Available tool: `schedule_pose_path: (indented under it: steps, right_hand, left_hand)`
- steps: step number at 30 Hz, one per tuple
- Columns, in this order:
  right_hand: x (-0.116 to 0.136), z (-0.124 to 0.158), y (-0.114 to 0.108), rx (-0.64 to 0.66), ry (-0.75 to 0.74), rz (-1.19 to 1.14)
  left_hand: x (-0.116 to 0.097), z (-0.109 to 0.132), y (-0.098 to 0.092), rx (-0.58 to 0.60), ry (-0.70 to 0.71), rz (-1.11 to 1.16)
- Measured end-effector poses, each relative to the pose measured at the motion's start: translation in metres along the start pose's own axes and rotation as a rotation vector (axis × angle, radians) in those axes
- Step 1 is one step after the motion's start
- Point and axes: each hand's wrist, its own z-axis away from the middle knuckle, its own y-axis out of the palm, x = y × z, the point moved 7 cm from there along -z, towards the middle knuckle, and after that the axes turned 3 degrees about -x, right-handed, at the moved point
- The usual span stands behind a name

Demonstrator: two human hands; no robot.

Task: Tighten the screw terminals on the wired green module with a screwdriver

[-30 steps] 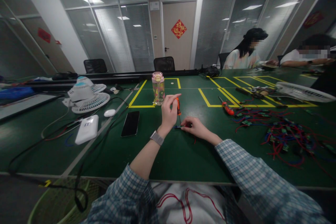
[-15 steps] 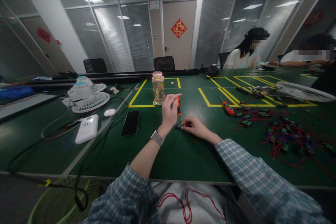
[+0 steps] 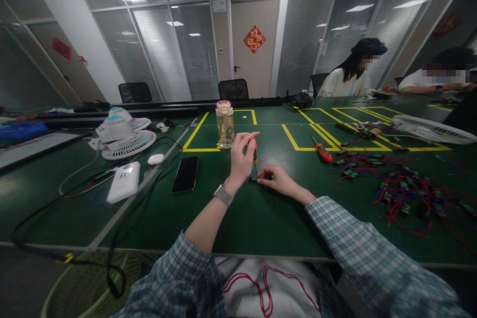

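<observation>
My left hand [image 3: 243, 155] is closed round the orange-and-black handle of a screwdriver [image 3: 255, 155], held upright with its shaft pointing down. The tip meets a small green circuit board [image 3: 254, 179] on the table. My right hand [image 3: 275, 180] pinches the board's right end between thumb and fingers, hiding part of it. A short red wire [image 3: 277, 198] sticks out below that hand. Just behind my left hand stands a clear bottle [image 3: 225, 126] with a pink lid.
To the right lie a red-handled screwdriver [image 3: 323, 152] and a tangle of wired boards [image 3: 406, 191]. A phone [image 3: 185, 174], a white power bank [image 3: 124, 182] and a small fan [image 3: 128, 145] are on the left. Two people [image 3: 346, 77] sit across the table.
The screwdriver handle has turned and tilted slightly within my left hand's fingers. My right hand stays in place on the board.
</observation>
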Motion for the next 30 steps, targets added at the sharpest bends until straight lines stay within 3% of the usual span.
schedule_pose_path:
  steps: [30]
  right_hand:
    - [0.0033,0.0005,-0.0014,0.002,-0.002,0.002]
  left_hand:
    - [0.0012,0.0000,-0.0010,-0.019,-0.002,-0.052]
